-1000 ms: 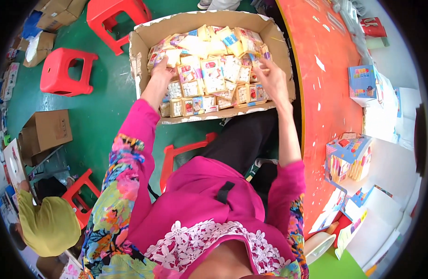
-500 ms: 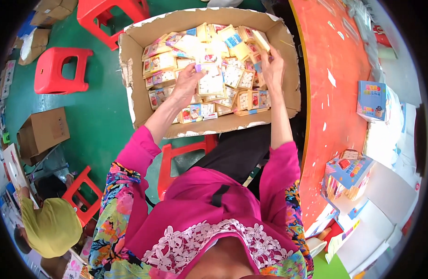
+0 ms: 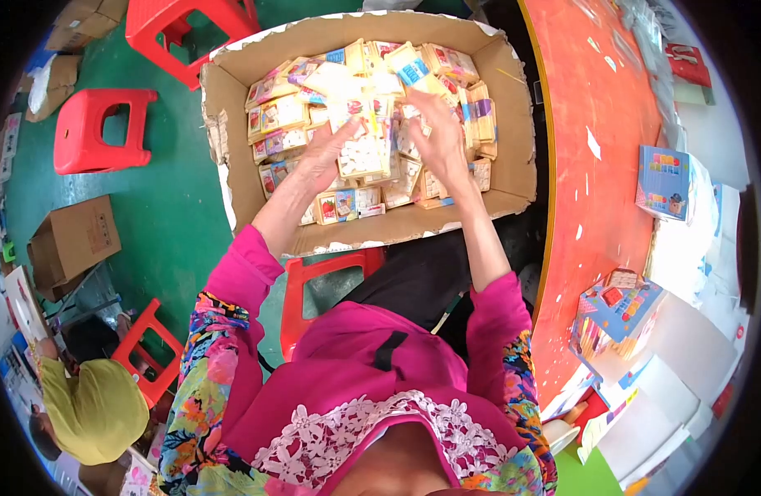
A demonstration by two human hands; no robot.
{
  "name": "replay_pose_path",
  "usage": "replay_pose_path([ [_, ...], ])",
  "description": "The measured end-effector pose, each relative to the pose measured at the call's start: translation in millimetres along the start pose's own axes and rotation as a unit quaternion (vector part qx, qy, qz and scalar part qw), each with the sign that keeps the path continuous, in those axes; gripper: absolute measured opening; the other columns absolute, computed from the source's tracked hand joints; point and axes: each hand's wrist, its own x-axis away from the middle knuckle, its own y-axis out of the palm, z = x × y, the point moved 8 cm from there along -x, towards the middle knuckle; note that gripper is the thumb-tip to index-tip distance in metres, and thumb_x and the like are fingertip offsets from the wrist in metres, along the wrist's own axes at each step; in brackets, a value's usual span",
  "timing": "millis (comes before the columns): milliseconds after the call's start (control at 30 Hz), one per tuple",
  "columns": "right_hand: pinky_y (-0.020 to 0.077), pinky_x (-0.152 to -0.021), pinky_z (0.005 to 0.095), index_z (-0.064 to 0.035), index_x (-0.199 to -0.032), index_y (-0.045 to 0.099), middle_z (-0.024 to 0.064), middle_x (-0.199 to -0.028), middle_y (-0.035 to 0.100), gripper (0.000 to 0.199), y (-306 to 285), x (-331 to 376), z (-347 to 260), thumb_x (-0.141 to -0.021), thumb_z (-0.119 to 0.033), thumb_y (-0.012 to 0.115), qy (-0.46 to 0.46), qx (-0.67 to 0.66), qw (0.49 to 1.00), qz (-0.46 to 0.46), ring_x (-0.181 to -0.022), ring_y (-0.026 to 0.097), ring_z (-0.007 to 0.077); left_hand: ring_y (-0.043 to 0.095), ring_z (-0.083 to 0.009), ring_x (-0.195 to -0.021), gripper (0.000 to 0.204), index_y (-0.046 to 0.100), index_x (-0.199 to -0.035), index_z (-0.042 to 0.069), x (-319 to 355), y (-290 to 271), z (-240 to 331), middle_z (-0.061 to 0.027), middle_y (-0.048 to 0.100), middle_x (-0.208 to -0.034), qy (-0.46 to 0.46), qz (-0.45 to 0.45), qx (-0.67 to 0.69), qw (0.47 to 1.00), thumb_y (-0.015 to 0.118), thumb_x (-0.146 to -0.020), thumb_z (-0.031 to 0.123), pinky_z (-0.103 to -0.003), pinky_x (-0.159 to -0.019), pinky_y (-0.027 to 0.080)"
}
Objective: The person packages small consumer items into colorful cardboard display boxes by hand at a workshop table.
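A big open cardboard box [image 3: 219,136] in front of me holds many small bundles of picture cards or thin tiles, some with fruit pictures and some wrapped with coloured bands. My left hand [image 3: 324,157] grips the left edge of one card bundle [image 3: 362,157], which is raised over the pile near the middle. To the right of that bundle, my right hand [image 3: 442,140] has its thumb and fingers apart, with nothing seen in it. Bright glare washes out the pile's centre. Toward the box's right wall lies a purple-banded bundle [image 3: 482,109].
An orange-red table [image 3: 587,207] runs along the right, with blue printed boxes [image 3: 663,182] on it. Red plastic stools [image 3: 103,132] stand on the green floor at left, beside a brown carton [image 3: 74,240]. A person in yellow-green [image 3: 95,409] sits at lower left. Another stool [image 3: 331,269] is below the box.
My right hand has let go of a bundle at the box's far right and moved left toward the middle. My left hand has shifted slightly left and nearer with its bundle.
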Motion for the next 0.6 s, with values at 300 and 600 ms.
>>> replay_pose_path([
  [300,0.0487,-0.088,0.0432,0.001,-0.123,0.058,0.0188,-0.106,0.063,0.044,-1,-14,89,-0.081,-0.005,0.07,0.164,0.138,0.977,0.01,-0.1,0.059,0.0406,0.063,-0.0172,-0.107,0.043,0.048,-0.131,0.004,-2,-5,-2,-0.0074,0.062,-0.122,0.041,0.038,-0.026,0.998,0.066,-0.093,0.013,-0.035,-0.093,0.054],
  [600,0.0501,-0.075,0.024,0.0029,-0.118,0.064,0.0058,-0.098,0.07,0.031,12,58,9,-0.091,-0.013,0.066,0.407,-0.313,0.853,0.092,-0.085,0.062,0.0085,0.057,-0.0182,-0.114,0.053,0.044,-0.135,0.004,-13,-9,-19,-0.0082,0.059,-0.127,0.05,0.086,0.059,0.993,0.059,-0.098,0.038,-0.034,-0.098,0.048],
])
